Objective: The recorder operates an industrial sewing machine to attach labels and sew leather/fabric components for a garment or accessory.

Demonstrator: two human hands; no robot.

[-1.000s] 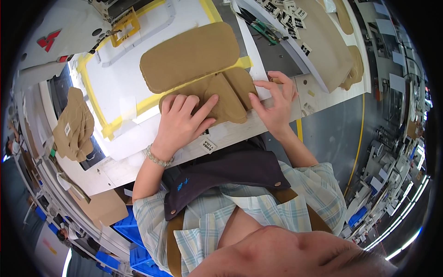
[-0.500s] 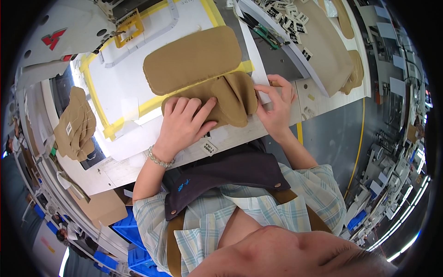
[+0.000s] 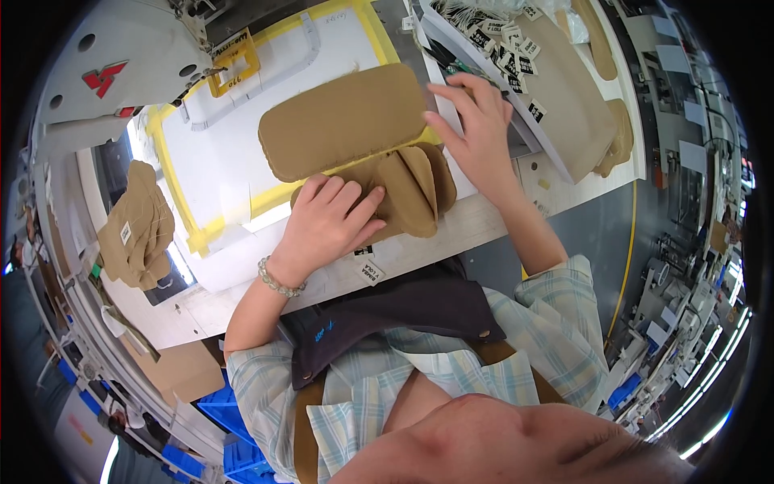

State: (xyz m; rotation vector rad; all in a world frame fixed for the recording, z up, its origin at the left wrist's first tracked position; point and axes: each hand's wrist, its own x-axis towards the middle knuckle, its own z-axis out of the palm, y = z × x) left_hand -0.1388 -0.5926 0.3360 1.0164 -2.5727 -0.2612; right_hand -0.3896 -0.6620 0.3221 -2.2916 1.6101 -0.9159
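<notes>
A rounded tan fabric panel (image 3: 347,121) lies flat on the white, yellow-taped sheet. In front of it sits a stack of tan fabric pieces (image 3: 413,189), whose flaps stand up and curl at the right. My left hand (image 3: 330,222) rests on the left part of this stack, fingers spread and pressing down, hiding the fabric beneath. My right hand (image 3: 480,133) is raised beside the flat panel's right end. Its thumb and forefinger are apart with nothing visible between them. Two small printed labels (image 3: 369,273) lie at the table edge near my left hand.
A sewing machine head (image 3: 113,64) stands at the far left, with a yellow frame (image 3: 235,68) beside it. Crumpled tan pieces (image 3: 137,230) lie at the left. On the right, a white-edged tray (image 3: 556,153) holds labels (image 3: 508,52) and tan fabric, with green-handled snips (image 3: 455,64) beside it.
My right hand has left the right edge of the fabric stack and moved up and away, to the flat panel's right end. The stack's flaps stand more upright. My left hand stays on the stack.
</notes>
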